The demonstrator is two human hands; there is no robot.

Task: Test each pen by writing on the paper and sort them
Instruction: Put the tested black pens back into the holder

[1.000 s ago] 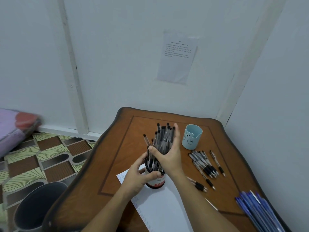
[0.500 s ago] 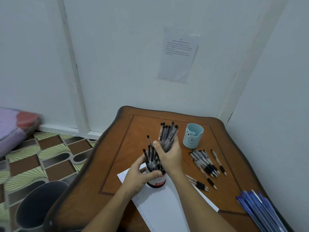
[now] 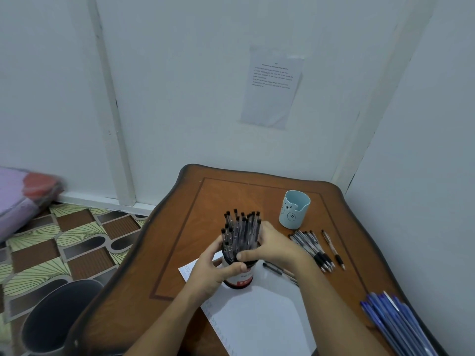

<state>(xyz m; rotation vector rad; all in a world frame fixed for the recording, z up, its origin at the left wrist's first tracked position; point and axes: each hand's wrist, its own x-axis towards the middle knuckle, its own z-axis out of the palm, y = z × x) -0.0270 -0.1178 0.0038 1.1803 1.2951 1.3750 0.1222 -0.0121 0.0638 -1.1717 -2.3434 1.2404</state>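
Observation:
A dark pen holder with a red and white label (image 3: 240, 278) stands on the white paper (image 3: 259, 317). It is packed with several clear black-capped pens (image 3: 241, 231). My left hand (image 3: 214, 272) grips the holder from the left side. My right hand (image 3: 273, 249) wraps round the bundle of pens at the holder's rim. To the right lie a row of several black-grip pens (image 3: 312, 249), one pen apart from them (image 3: 332, 249), and two pens (image 3: 281, 273) by my right wrist. A pile of blue pens (image 3: 393, 322) sits at the near right.
A light blue cup with a bear face (image 3: 293, 209) stands behind the black-grip pens on the brown wooden table (image 3: 185, 227). The table is pushed into a wall corner. A grey bin (image 3: 59, 319) stands on the patterned floor at the left.
My right hand has lowered the bundle of pens down into the holder and closed round them at the rim. My left hand has kept its grip on the holder.

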